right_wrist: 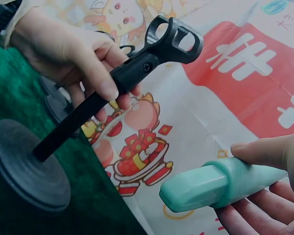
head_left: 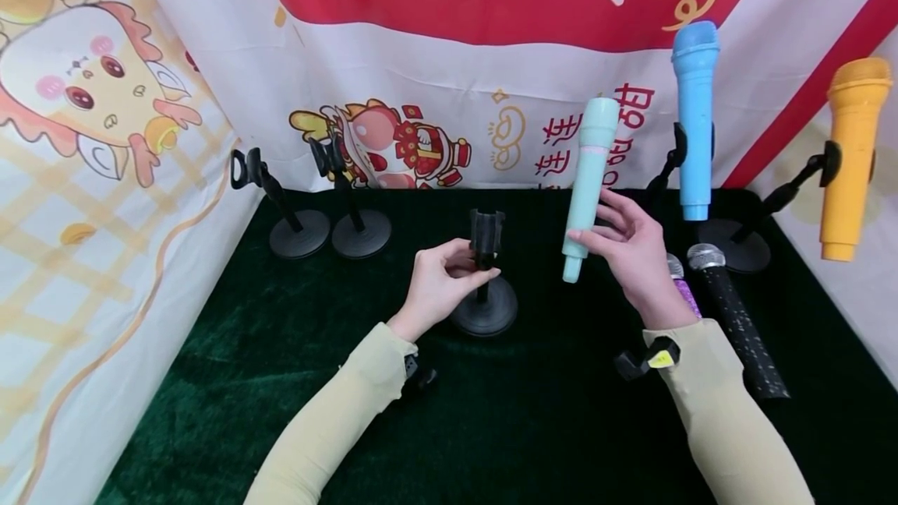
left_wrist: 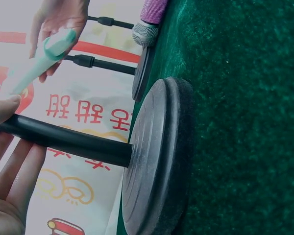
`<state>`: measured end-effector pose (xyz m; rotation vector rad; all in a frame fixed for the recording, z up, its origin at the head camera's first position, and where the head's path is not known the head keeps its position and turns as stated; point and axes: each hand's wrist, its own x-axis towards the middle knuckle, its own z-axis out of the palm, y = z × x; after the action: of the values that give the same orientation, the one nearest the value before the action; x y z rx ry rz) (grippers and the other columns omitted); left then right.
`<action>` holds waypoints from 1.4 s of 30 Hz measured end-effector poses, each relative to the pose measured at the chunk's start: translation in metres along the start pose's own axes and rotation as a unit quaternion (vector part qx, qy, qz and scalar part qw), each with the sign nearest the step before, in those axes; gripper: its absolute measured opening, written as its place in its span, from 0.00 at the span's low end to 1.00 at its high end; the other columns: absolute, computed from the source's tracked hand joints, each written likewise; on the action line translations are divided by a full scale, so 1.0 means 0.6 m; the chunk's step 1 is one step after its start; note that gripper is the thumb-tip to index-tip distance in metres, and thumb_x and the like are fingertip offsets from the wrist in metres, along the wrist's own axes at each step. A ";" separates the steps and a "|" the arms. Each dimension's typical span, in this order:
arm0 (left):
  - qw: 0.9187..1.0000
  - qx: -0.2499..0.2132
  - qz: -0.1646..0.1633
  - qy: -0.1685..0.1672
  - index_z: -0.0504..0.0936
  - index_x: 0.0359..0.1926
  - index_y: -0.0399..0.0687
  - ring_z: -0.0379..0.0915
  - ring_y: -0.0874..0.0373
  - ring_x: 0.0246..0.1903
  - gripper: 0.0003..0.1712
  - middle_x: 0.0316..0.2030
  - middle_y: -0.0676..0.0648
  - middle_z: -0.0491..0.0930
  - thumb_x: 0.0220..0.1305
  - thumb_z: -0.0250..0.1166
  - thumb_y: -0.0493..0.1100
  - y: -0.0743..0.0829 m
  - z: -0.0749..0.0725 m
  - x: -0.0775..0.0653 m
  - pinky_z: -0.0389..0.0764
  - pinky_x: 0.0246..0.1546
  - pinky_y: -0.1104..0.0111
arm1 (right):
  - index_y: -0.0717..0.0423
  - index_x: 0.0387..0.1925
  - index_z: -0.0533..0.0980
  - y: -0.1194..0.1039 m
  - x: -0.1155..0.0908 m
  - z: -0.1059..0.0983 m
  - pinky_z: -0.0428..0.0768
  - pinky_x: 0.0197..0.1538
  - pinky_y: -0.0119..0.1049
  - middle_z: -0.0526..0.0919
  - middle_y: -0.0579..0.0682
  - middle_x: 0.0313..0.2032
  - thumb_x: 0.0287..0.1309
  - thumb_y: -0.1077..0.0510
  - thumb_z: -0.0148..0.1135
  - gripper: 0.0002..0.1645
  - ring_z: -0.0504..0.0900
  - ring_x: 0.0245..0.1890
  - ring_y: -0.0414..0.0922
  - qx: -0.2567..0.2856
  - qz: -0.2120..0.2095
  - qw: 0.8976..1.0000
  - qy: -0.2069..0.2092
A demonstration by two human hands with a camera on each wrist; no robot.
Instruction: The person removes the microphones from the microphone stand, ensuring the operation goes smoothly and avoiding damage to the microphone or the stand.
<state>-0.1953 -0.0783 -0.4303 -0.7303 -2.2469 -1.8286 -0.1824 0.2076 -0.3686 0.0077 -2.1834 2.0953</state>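
My left hand (head_left: 436,284) grips a black microphone stand (head_left: 486,310) by its neck, thumb on one side and fingers on the other. In the right wrist view the stand's clip (right_wrist: 174,40) sits above that hand, its cradle holding nothing. A mint-green microphone (head_left: 588,178) is pinched near its lower end by my right hand (head_left: 634,256), raised and tilted to the right of the stand. The microphone's narrower tail (right_wrist: 193,188) points toward the stand in the right wrist view. The stand's round base (left_wrist: 154,161) is at the green cloth in the left wrist view.
Two bare stands (head_left: 299,234) are at the back left. At the right, a blue microphone (head_left: 696,123) and a yellow microphone (head_left: 856,162) sit in stands. A black speckled microphone (head_left: 740,326) and a purple one (head_left: 684,287) lie near my right forearm. Printed cloth hangs behind.
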 end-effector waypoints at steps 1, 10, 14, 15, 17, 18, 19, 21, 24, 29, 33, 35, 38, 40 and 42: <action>1.000 0.000 0.000 0.000 0.86 0.47 0.51 0.86 0.59 0.38 0.14 0.40 0.53 0.88 0.61 0.76 0.43 -0.001 0.000 0.000 0.87 0.38 0.65 | 0.53 0.72 0.68 0.003 -0.002 -0.002 0.82 0.50 0.27 0.78 0.56 0.63 0.56 0.60 0.78 0.44 0.85 0.48 0.41 -0.002 0.002 1.000 -0.003; 1.000 -0.001 -0.006 0.004 0.86 0.47 0.50 0.86 0.60 0.38 0.14 0.40 0.52 0.88 0.61 0.77 0.42 0.000 0.000 -0.002 0.87 0.38 0.65 | 0.55 0.72 0.68 0.031 -0.018 -0.022 0.82 0.50 0.27 0.77 0.57 0.63 0.57 0.60 0.77 0.43 0.86 0.47 0.38 -0.029 0.011 0.999 -0.011; 1.000 0.000 -0.010 0.008 0.86 0.47 0.48 0.86 0.59 0.38 0.14 0.40 0.50 0.88 0.60 0.77 0.41 0.002 0.001 -0.003 0.87 0.38 0.65 | 0.56 0.73 0.65 0.042 -0.027 -0.030 0.81 0.50 0.26 0.73 0.61 0.67 0.59 0.58 0.75 0.44 0.85 0.48 0.36 -0.041 0.025 0.999 -0.021; 1.000 -0.001 -0.013 0.008 0.86 0.47 0.48 0.86 0.58 0.38 0.14 0.40 0.49 0.88 0.60 0.77 0.40 0.002 0.002 -0.003 0.87 0.39 0.65 | 0.57 0.74 0.65 0.046 -0.029 -0.032 0.81 0.50 0.26 0.72 0.62 0.68 0.60 0.58 0.75 0.44 0.85 0.49 0.36 -0.045 0.029 0.998 -0.024; 1.000 0.000 -0.014 0.007 0.86 0.47 0.48 0.86 0.58 0.38 0.14 0.40 0.49 0.88 0.60 0.77 0.40 0.002 0.002 -0.003 0.87 0.39 0.65 | 0.58 0.74 0.63 0.052 -0.034 -0.035 0.80 0.50 0.26 0.71 0.63 0.68 0.61 0.58 0.75 0.45 0.85 0.48 0.35 -0.056 0.036 0.997 -0.027; 1.000 0.000 -0.016 0.006 0.86 0.48 0.48 0.86 0.58 0.38 0.14 0.40 0.49 0.88 0.60 0.77 0.40 0.002 0.002 -0.003 0.87 0.39 0.65 | 0.58 0.75 0.63 0.055 -0.036 -0.036 0.80 0.51 0.26 0.70 0.64 0.69 0.61 0.58 0.75 0.45 0.85 0.48 0.35 -0.058 0.040 0.997 -0.029; 1.000 -0.001 -0.014 0.006 0.86 0.47 0.48 0.86 0.58 0.38 0.14 0.40 0.49 0.88 0.60 0.77 0.40 0.002 0.001 -0.003 0.87 0.39 0.65 | 0.58 0.75 0.62 0.058 -0.038 -0.038 0.81 0.50 0.26 0.70 0.64 0.69 0.61 0.57 0.75 0.46 0.85 0.48 0.35 -0.060 0.043 0.997 -0.030; 1.000 -0.001 -0.011 0.004 0.86 0.47 0.48 0.86 0.59 0.38 0.14 0.40 0.50 0.88 0.61 0.77 0.41 0.001 0.001 -0.003 0.87 0.39 0.66 | 0.59 0.75 0.62 0.065 -0.042 -0.042 0.81 0.50 0.26 0.69 0.65 0.68 0.61 0.57 0.74 0.46 0.85 0.48 0.35 -0.063 0.052 0.996 -0.033; 1.000 -0.002 -0.004 0.002 0.86 0.47 0.49 0.86 0.59 0.38 0.14 0.40 0.52 0.88 0.61 0.76 0.42 -0.002 -0.001 -0.002 0.87 0.39 0.65 | 0.59 0.76 0.61 0.073 -0.046 -0.049 0.80 0.50 0.25 0.69 0.64 0.68 0.61 0.54 0.74 0.47 0.85 0.48 0.35 -0.077 0.064 0.994 -0.035; 1.000 -0.007 0.004 -0.001 0.86 0.46 0.50 0.86 0.59 0.37 0.12 0.40 0.52 0.88 0.61 0.76 0.40 -0.005 -0.002 0.000 0.87 0.38 0.65 | 0.58 0.76 0.60 0.081 -0.054 -0.060 0.79 0.52 0.25 0.70 0.62 0.69 0.61 0.49 0.74 0.49 0.84 0.49 0.35 -0.110 0.077 0.990 -0.037; 1.000 -0.011 0.008 -0.004 0.86 0.46 0.50 0.86 0.59 0.37 0.13 0.40 0.52 0.88 0.61 0.76 0.37 -0.005 -0.001 0.001 0.87 0.38 0.64 | 0.58 0.76 0.60 0.085 -0.061 -0.069 0.79 0.52 0.25 0.70 0.61 0.69 0.61 0.48 0.74 0.49 0.84 0.49 0.34 -0.133 0.083 0.987 -0.042; 1.000 -0.011 0.011 -0.005 0.86 0.46 0.49 0.86 0.59 0.37 0.13 0.40 0.53 0.88 0.61 0.76 0.38 -0.005 -0.001 0.001 0.87 0.38 0.64 | 0.57 0.76 0.60 0.087 -0.065 -0.074 0.78 0.53 0.25 0.70 0.61 0.69 0.61 0.48 0.74 0.49 0.83 0.49 0.34 -0.145 0.086 0.985 -0.045; 1.000 -0.012 0.016 -0.005 0.86 0.46 0.49 0.86 0.59 0.37 0.13 0.40 0.53 0.88 0.61 0.76 0.40 -0.005 -0.001 0.001 0.87 0.38 0.64 | 0.56 0.77 0.60 0.090 -0.069 -0.080 0.78 0.59 0.37 0.70 0.60 0.69 0.62 0.46 0.73 0.50 0.83 0.50 0.35 -0.161 0.094 0.981 -0.051; 1.000 -0.012 0.019 -0.005 0.86 0.46 0.49 0.86 0.59 0.37 0.13 0.40 0.54 0.88 0.61 0.76 0.41 -0.005 -0.001 0.001 0.87 0.38 0.64 | 0.55 0.77 0.59 0.091 -0.073 -0.084 0.76 0.63 0.46 0.70 0.60 0.69 0.62 0.45 0.73 0.50 0.83 0.51 0.36 -0.173 0.100 0.978 -0.055; 1.000 -0.013 0.021 -0.005 0.86 0.46 0.49 0.86 0.59 0.37 0.12 0.40 0.54 0.88 0.61 0.76 0.40 -0.005 -0.001 0.002 0.87 0.38 0.64 | 0.54 0.77 0.60 0.091 -0.077 -0.089 0.74 0.64 0.52 0.71 0.60 0.69 0.61 0.43 0.73 0.50 0.83 0.52 0.38 -0.188 0.104 0.975 -0.057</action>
<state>-0.1978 -0.0790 -0.4325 -0.7878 -2.2003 -1.8426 -0.1370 0.2594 -0.4252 -0.1415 -2.7243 1.7743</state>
